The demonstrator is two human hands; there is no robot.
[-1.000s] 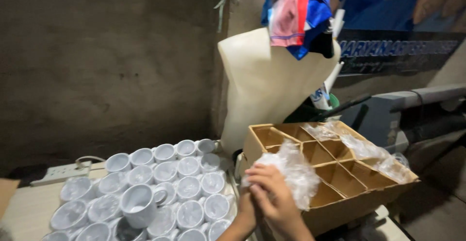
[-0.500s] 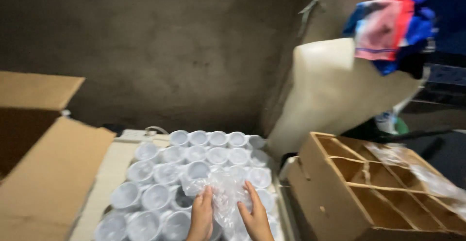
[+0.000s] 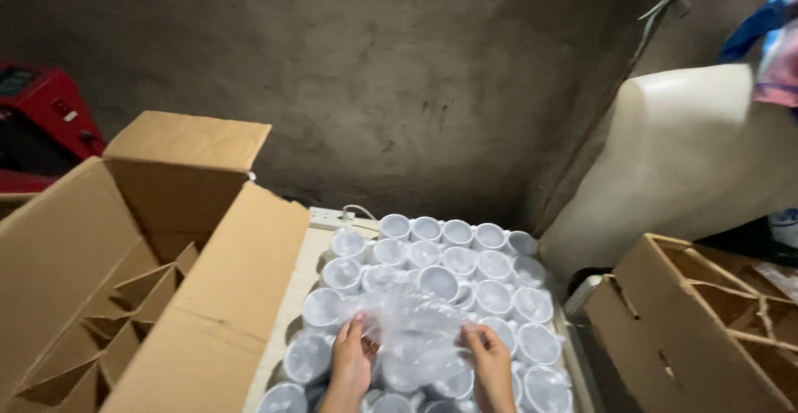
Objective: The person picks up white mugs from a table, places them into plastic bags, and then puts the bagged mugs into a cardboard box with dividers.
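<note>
1. We see our left hand [image 3: 351, 361] and right hand [image 3: 490, 367] at the bottom edge, holding a crinkled clear plastic bag [image 3: 413, 330] between them, just above a packed cluster of small white ceramic cups [image 3: 465, 272] on a pale surface [image 3: 287, 330].
2. Both sets of fingers are curled shut, pinching opposite edges of the bag; the bag seems to wrap a cup, though that is hard to tell.
3. Our judgement: thin plastic could slip or tear, dropping its contents onto the cups below and chipping them.
4. An open brown cardboard box with dividers [image 3: 125, 280] stands to the left; a second divided cardboard box [image 3: 706, 313] sits right.
</note>
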